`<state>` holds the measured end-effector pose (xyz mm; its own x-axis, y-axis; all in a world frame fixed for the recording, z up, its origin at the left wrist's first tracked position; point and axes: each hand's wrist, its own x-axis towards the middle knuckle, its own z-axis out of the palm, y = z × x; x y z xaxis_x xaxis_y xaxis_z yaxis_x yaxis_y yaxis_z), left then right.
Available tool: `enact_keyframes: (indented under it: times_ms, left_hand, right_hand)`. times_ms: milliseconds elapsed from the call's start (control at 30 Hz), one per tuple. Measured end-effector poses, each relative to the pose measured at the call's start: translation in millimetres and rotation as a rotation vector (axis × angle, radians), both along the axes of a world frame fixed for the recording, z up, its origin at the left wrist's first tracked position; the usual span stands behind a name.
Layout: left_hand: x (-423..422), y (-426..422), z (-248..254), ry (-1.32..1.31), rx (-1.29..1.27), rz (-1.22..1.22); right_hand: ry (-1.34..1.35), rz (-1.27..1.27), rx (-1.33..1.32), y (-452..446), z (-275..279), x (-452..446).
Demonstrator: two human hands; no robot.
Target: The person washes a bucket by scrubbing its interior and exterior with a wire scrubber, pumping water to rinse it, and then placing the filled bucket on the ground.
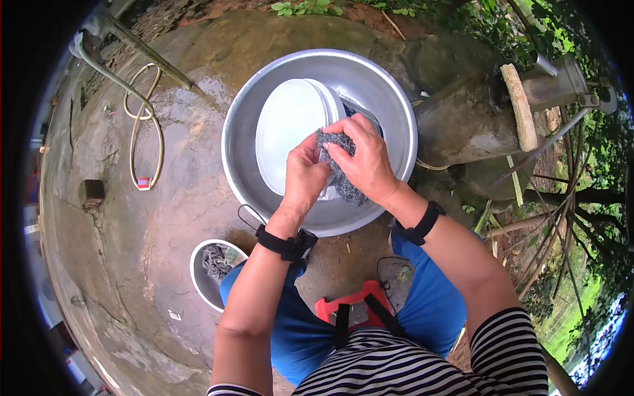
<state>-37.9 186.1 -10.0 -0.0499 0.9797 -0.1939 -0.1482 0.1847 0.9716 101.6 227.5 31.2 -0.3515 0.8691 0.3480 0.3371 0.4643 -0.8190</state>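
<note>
A large metal basin [244, 96] sits on the ground in front of me. Inside it lies a white bucket [287, 132], tipped on its side, with its round flat end showing. My right hand [364, 157] is closed on a grey, fuzzy scouring pad [345, 177] above the bucket's right side. Close beside it, my left hand [308, 173] has its thumb and fingers pinched together at the pad's left edge. Whether those left fingers grip the pad or the bucket's edge is too small to tell.
A small white bucket [198, 274] with grey cloth stands left of my knee. Beneath me is a red stool [371, 290]. A looped hose [132, 145] lies at the left, near a small block [92, 193]. A pale brush-like bar [519, 109] rests at the right.
</note>
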Motion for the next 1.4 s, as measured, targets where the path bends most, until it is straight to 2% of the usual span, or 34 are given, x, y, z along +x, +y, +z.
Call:
enact_keyframes:
  times_ms: [67,167,233,300,400,433,500,533,633,667,733,833,967,1100,1167,1233,1300,1400]
  left_hand:
    - [2.8,-2.9,10.4,0.031,-0.014,-0.014]
    - [7.3,-5.1,8.3,0.068,0.012,0.009]
    - [-4.0,0.6,10.7,0.017,0.047,0.030]
    - [-10.4,0.6,9.0,-0.009,-0.002,0.025]
    - [-4.4,-0.8,23.8,-0.142,-0.022,-0.007]
    - [-5.1,0.2,27.0,-0.143,-0.022,-0.014]
    - [-14.8,2.4,32.2,-0.182,-0.080,0.065]
    - [-21.8,6.8,31.5,-0.256,-0.031,0.085]
    - [-37.5,9.4,32.1,-0.325,-0.132,0.069]
    - [-34.5,8.7,30.0,-0.327,-0.136,0.067]
    - [-25.5,6.7,22.6,-0.319,-0.316,0.040]
    - [-18.6,3.9,2.3,-0.339,-0.360,0.101]
    - [-44.0,3.0,-2.5,-0.521,-0.335,0.161]
    - [-56.5,2.9,11.7,-0.532,-0.137,0.212]
    - [-59.3,4.7,16.1,-0.539,-0.069,0.254]
    - [-64.7,8.1,10.9,-0.542,-0.040,0.243]
    - [-65.1,9.8,13.3,-0.546,-0.020,0.220]
    - [-62.8,8.0,11.9,-0.558,-0.057,0.265]
  right_hand:
    - [-0.068,-0.055,0.100,13.2,-1.4,0.1]
    - [-0.020,-0.134,0.122,28.4,-1.7,-0.4]
    - [-0.079,-0.027,0.038,7.8,1.4,-5.6]
    - [-0.095,-0.021,0.067,10.5,-1.6,-9.2]
    - [-0.030,-0.230,0.164,48.5,-9.8,-1.6]
    - [0.023,-0.282,0.107,59.0,-12.3,7.0]
    - [0.281,-0.329,-0.202,78.3,-19.5,21.9]
    - [0.242,-0.354,-0.153,85.2,-23.4,30.0]
    - [0.142,-0.375,-0.092,85.3,-32.3,38.8]
    - [0.109,-0.292,-0.153,79.6,-38.4,34.6]
    - [0.017,-0.191,-0.216,60.7,-43.1,19.4]
    - [-0.079,-0.188,-0.115,21.3,-50.8,-7.3]
    - [-0.197,-0.009,0.093,8.8,-37.0,-1.4]
    - [-0.208,-0.488,0.164,74.4,-48.4,53.4]
    - [-0.008,-0.537,0.044,79.1,-56.2,62.0]
    - [0.082,-0.546,0.189,62.5,-35.1,41.3]
    - [0.063,-0.250,0.276,44.0,-18.3,20.3]
    - [0.006,-0.258,0.277,34.3,-9.8,9.0]
